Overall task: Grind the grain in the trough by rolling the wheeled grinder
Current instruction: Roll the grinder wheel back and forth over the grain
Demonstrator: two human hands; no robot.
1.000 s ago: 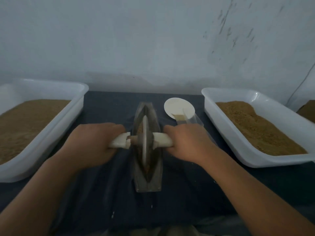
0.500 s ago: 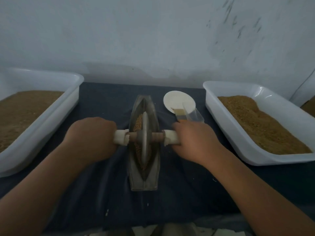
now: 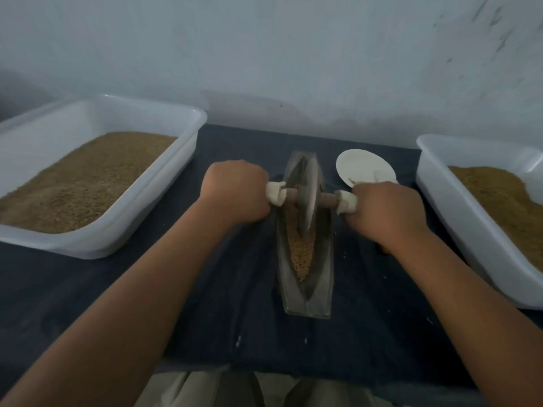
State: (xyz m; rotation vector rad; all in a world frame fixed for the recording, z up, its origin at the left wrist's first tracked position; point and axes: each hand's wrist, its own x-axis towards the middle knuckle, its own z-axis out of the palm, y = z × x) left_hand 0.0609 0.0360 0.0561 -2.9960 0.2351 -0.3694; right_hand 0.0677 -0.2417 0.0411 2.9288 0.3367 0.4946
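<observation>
— Forward it's gone: wheel [image 3: 307,198] sits further up the trough [image 3: 320,295] than a moment back, with grain [image 3: 301,254] bared at the near end.
— Both hands on it?
— Yes. Left hand [image 3: 238,195] and right hand [image 3: 385,212] each clench a white-wrapped end of the axle [image 3: 327,198], mid-frame.
— So mid-grind?
— I'd say so; many kernels look whole. Next wants a pull back, pressing evenly to stay in the groove.
— Anything unclear?
— Fingers are tucked under, grain beneath the wheel is hidden, and left tub [image 3: 88,245] and right tub [image 3: 440,183] run off the frame.
</observation>
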